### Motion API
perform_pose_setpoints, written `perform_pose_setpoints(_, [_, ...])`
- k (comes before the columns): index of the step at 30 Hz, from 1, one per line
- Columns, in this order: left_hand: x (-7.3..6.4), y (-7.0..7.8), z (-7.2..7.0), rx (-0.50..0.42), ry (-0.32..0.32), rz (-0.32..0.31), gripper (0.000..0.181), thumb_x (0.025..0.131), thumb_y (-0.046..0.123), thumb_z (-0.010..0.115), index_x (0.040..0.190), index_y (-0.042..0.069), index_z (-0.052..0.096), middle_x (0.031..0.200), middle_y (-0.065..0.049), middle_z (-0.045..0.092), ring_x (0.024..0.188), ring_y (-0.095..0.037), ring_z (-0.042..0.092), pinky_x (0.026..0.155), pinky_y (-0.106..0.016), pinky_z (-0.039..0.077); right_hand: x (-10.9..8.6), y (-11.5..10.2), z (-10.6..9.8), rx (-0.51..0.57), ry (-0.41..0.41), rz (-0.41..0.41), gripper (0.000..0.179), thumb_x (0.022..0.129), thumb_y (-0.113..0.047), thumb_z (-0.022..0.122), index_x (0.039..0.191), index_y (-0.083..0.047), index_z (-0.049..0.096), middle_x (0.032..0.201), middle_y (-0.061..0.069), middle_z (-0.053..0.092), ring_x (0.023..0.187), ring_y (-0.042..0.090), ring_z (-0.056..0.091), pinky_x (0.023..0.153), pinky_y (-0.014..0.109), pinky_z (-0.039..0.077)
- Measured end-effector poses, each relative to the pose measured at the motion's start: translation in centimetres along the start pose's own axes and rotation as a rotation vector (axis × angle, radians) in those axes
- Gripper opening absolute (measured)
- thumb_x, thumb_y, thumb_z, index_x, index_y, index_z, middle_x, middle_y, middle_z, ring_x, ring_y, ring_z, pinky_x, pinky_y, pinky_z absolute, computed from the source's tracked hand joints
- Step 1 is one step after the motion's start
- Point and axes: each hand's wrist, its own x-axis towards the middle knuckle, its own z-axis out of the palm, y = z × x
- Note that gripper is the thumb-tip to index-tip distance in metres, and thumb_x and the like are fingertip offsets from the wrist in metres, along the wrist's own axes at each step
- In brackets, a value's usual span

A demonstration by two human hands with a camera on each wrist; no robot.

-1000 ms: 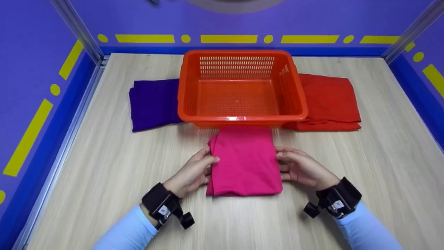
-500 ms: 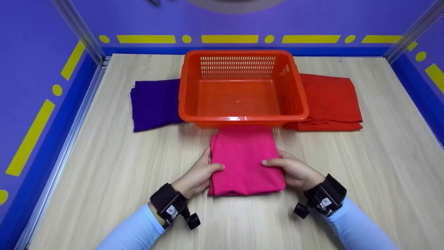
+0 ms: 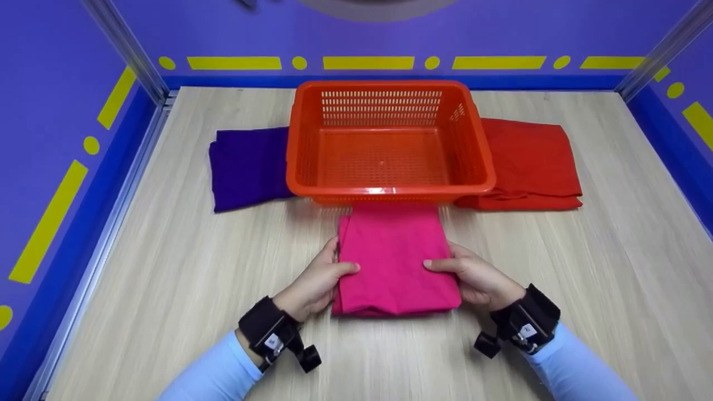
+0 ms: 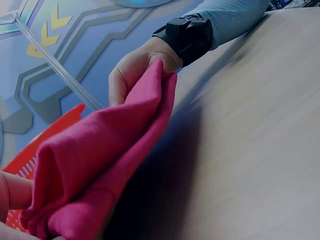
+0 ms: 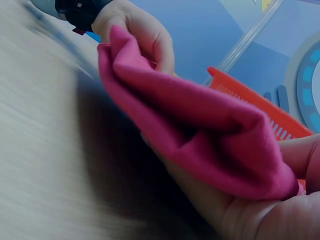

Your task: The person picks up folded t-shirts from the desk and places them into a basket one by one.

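Observation:
A folded pink cloth [image 3: 398, 262] is held up between both hands in front of the basket. My left hand [image 3: 320, 281] grips its left edge, thumb on top and fingers beneath. On the opposite edge my right hand [image 3: 482, 278] pinches it the same way, the thumb lying over the upper face. In the right wrist view, the cloth [image 5: 200, 125] sags in folds, with fingers under it and a dark shadow on the table below. The left wrist view has the cloth [image 4: 105, 145] raised off the tabletop too.
An orange plastic basket [image 3: 390, 190] with slotted walls stands just behind the pink cloth. A folded purple cloth [image 3: 250, 170] lies at its left side, a folded red cloth [image 3: 532, 164] at its right. Blue panels [image 3: 367, 39] enclose the wooden table [image 3: 167, 267].
The right hand has moved inward and taken hold of the pink cloth's right edge. The left thumb has come further over the cloth, which now sits slightly off the table. Basket and other cloths are unmoved.

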Motion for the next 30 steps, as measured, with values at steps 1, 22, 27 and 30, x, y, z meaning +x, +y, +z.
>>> perform_pose_setpoints(1, [-0.2, 0.2, 0.1, 0.008, -0.005, 0.004, 0.081, 0.084, -0.008, 0.048, 0.149, 0.013, 0.005, 0.139, -0.022, 0.038, 0.105, -0.030, 0.059, 0.084, -0.042, 0.051, -0.2, 0.0, 0.1, -0.002, -0.005, 0.000, 0.055, 0.091, 0.004, 0.051, 0.138, -0.002, 0.022, 0.113, 0.017, 0.059, 0.104, 0.035, 0.061, 0.087, 0.050, 0.047])
perform_pose_setpoints(22, [-6.5, 5.5, 2.3, 0.001, -0.344, 0.044, 0.069, 0.093, 0.001, 0.050, 0.150, 0.013, 0.013, 0.131, -0.020, 0.051, 0.110, -0.032, 0.058, 0.085, -0.045, 0.049, -6.5, -3.6, 3.6, -0.067, -0.251, -0.081, 0.036, 0.098, 0.001, 0.037, 0.134, 0.001, 0.031, 0.117, 0.019, 0.059, 0.106, 0.032, 0.061, 0.089, 0.043, 0.049])
perform_pose_setpoints(27, [-6.9, 6.9, 2.5, 0.008, -0.378, 0.071, 0.070, 0.093, 0.002, 0.051, 0.150, 0.014, 0.012, 0.132, -0.021, 0.050, 0.109, -0.032, 0.059, 0.085, -0.047, 0.049, -7.2, -5.3, 4.3, -0.052, -0.328, -0.129, 0.035, 0.099, 0.004, 0.031, 0.134, 0.002, 0.033, 0.118, 0.019, 0.058, 0.106, 0.032, 0.060, 0.089, 0.044, 0.048])
perform_pose_setpoints(30, [-6.6, 7.7, 2.6, 0.019, -0.400, 0.098, 0.072, 0.093, 0.002, 0.051, 0.151, 0.015, 0.010, 0.132, -0.022, 0.050, 0.108, -0.031, 0.059, 0.085, -0.046, 0.050, -7.4, -6.5, 4.4, -0.069, -0.345, -0.145, 0.036, 0.098, 0.005, 0.032, 0.134, 0.002, 0.032, 0.119, 0.019, 0.057, 0.106, 0.032, 0.060, 0.089, 0.045, 0.048])
